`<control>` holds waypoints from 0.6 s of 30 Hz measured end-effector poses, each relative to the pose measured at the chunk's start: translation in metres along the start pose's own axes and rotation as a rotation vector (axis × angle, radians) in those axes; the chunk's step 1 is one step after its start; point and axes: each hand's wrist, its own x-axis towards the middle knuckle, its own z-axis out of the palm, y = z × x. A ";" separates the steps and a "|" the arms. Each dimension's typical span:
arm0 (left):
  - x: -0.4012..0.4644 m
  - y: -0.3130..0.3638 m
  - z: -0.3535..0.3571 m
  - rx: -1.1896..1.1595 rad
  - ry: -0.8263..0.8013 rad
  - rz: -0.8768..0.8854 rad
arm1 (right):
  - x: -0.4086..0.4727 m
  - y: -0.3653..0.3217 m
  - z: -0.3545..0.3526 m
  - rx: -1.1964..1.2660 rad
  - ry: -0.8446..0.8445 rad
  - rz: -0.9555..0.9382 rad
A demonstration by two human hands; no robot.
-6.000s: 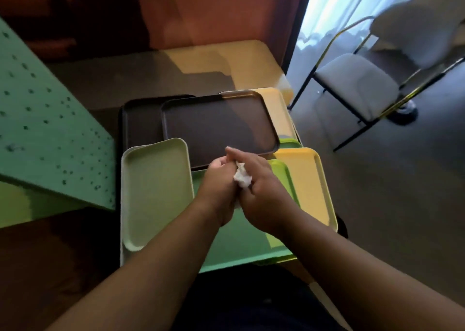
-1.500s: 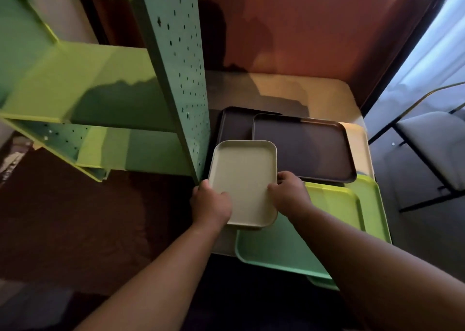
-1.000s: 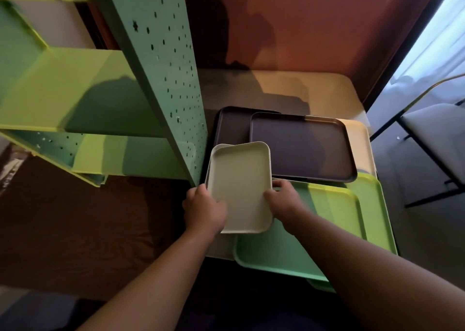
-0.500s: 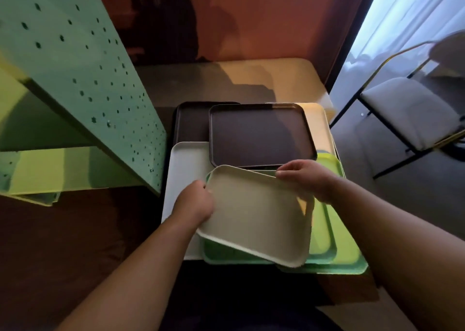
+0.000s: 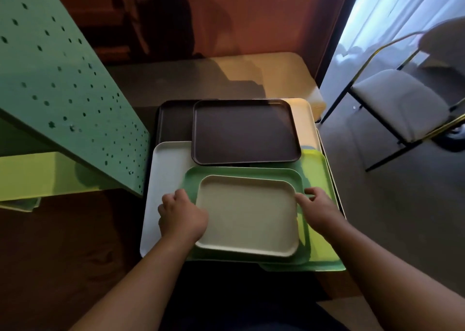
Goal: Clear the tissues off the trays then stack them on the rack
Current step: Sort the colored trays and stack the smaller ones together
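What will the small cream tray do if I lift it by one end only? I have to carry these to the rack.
The cream tray looks like rigid moulded plastic with a raised rim, so it should stay flat rather than sag. It is shallow and small, so probably light. Its smooth surface, nested in the green tray, may slide; the left hand and right hand at both ends seem safer.
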 end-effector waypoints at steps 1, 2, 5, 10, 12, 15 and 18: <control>0.001 0.001 -0.001 -0.021 -0.007 -0.022 | -0.001 0.000 0.001 0.015 -0.026 -0.005; 0.003 0.002 -0.001 -0.038 -0.009 -0.040 | -0.003 -0.001 0.002 0.024 -0.051 -0.010; 0.010 -0.006 -0.005 -0.174 -0.076 -0.159 | -0.006 -0.001 0.003 0.006 -0.068 -0.019; -0.005 -0.021 -0.014 -0.509 -0.167 -0.260 | -0.013 -0.004 -0.008 0.091 -0.016 -0.079; -0.007 -0.015 -0.020 -0.556 -0.110 -0.247 | -0.011 -0.012 -0.016 0.166 -0.009 -0.096; 0.009 0.008 -0.036 -0.582 -0.045 -0.162 | 0.007 -0.041 -0.032 0.212 0.025 -0.144; 0.039 0.040 -0.055 -0.523 0.022 -0.075 | 0.036 -0.081 -0.046 0.194 0.011 -0.150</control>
